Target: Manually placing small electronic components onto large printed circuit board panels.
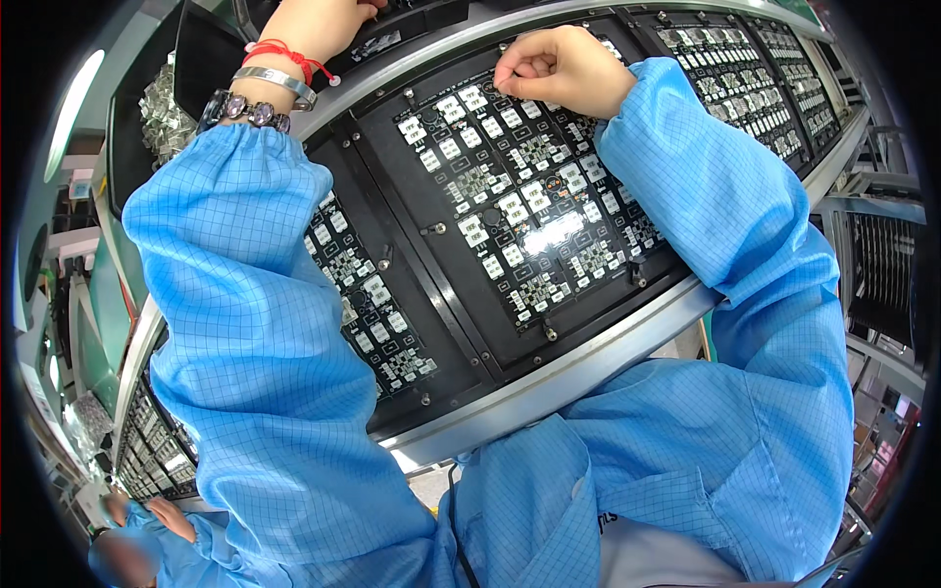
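Observation:
My right hand is over the far edge of a black circuit board panel, thumb and forefinger pressed together. Whatever is between those fingertips is too small or hidden to make out. The panel carries rows of small white square parts and is seated in a black carrier tray with metal posts. My left hand, wearing bracelets and a red cord at the wrist, reaches beyond the tray near a black parts bin. Most of its fingers are cut off by the top edge, so their grip is hidden.
Another loaded board lies left of the tray, partly under my left sleeve. More boards stand to the right along the metal rail. A bin of loose silvery parts is at far left. Another person's hand shows at lower left.

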Action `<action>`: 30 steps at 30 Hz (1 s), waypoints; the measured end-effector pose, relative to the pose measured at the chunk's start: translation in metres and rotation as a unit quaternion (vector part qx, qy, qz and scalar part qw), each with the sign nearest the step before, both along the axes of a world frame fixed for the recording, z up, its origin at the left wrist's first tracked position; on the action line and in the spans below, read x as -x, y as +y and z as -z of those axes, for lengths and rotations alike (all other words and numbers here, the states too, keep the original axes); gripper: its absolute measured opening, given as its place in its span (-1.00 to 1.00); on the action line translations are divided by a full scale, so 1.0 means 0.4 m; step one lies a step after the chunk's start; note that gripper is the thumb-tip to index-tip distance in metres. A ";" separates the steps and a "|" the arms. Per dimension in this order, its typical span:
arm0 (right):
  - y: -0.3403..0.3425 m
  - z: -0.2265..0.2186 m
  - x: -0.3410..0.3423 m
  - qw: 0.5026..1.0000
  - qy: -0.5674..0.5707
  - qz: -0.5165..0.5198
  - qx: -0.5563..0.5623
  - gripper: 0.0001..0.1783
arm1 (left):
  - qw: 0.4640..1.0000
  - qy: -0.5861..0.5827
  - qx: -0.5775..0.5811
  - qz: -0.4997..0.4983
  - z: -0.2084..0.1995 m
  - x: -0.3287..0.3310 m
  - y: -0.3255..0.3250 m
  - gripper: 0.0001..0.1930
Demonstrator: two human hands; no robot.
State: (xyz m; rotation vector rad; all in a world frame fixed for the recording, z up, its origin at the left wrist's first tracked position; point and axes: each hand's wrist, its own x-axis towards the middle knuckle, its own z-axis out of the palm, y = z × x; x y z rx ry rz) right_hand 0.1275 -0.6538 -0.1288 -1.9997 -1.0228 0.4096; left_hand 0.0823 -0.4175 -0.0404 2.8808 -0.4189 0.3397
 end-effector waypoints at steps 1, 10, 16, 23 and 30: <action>0.000 -0.001 0.004 1.000 0.000 0.000 0.000 -0.90 | 0.998 -0.050 0.024 0.013 0.002 0.002 0.000 -0.84; -0.006 -0.063 0.018 0.999 -0.017 -0.048 -0.014 -0.72 | 0.884 0.066 0.462 0.029 -0.064 0.061 -0.059 -0.77; 0.011 -0.185 -0.091 0.974 -0.084 0.085 -0.194 -0.93 | 0.855 0.181 0.482 0.061 0.033 0.126 -0.085 -0.78; 0.050 -0.180 -0.283 0.973 -0.107 -0.139 0.148 -0.69 | 0.807 0.228 0.540 0.076 0.112 0.101 -0.094 -0.79; 0.046 -0.171 -0.221 0.959 -0.269 0.025 0.080 -0.82 | 0.843 0.244 0.480 -0.003 0.119 0.100 -0.089 -0.81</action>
